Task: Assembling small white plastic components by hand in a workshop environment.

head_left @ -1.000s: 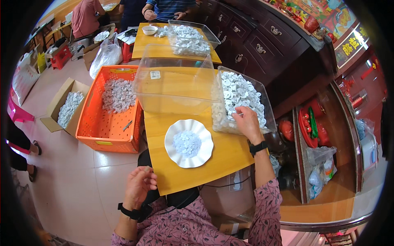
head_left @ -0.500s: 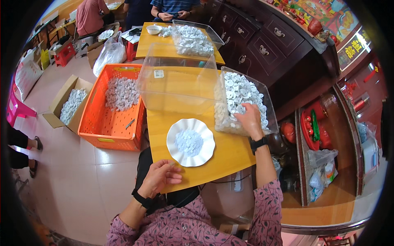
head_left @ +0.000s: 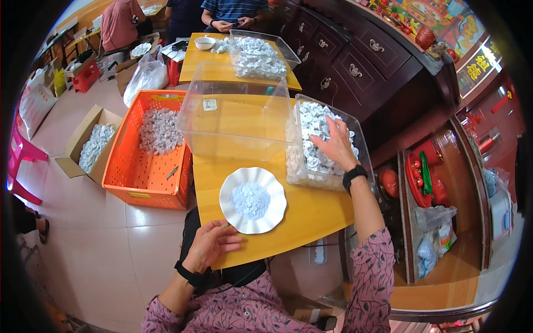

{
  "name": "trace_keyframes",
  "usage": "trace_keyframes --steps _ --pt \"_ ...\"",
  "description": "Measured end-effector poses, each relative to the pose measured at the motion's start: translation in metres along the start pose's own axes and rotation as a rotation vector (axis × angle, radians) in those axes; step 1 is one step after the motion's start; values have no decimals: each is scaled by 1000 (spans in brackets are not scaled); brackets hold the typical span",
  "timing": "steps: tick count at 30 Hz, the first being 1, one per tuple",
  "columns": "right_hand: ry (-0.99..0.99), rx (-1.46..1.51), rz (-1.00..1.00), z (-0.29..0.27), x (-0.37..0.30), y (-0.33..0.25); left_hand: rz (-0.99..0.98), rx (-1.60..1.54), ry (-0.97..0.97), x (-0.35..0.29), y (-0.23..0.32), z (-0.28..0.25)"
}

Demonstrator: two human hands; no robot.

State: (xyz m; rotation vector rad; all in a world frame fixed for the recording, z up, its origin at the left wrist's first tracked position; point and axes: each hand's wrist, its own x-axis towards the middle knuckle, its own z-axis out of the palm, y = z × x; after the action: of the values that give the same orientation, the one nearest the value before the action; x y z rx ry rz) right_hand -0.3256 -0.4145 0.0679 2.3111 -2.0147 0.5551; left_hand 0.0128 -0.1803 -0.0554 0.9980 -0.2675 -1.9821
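Observation:
My right hand is over the clear plastic box on the right, its fingers spread and reaching down among the small white round plastic parts heaped inside. I see nothing gripped in it, though its fingertips are partly among the parts. At the table's near left edge rests my left hand. Its thumb and forefinger are pinched together, the other fingers loosely extended; what the pinch holds, if anything, is too small to make out. Just beyond it lies a white scalloped plate with a pile of thin pale-blue discs.
An empty-looking clear bin stands on the yellow table. Left of it, an orange crate and a cardboard box hold more parts. Dark drawers line the right. A co-worker sits at the far table.
My right hand has shifted farther into the box and its fingers have spread wider. My left hand stays by the table edge. The whole view has shifted slightly.

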Motion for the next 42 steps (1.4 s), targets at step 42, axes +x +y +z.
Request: trace_keyframes --steps 42 --pt "-305 11 104 9 -28 -15 -53 533 -126 -18 11 -9"
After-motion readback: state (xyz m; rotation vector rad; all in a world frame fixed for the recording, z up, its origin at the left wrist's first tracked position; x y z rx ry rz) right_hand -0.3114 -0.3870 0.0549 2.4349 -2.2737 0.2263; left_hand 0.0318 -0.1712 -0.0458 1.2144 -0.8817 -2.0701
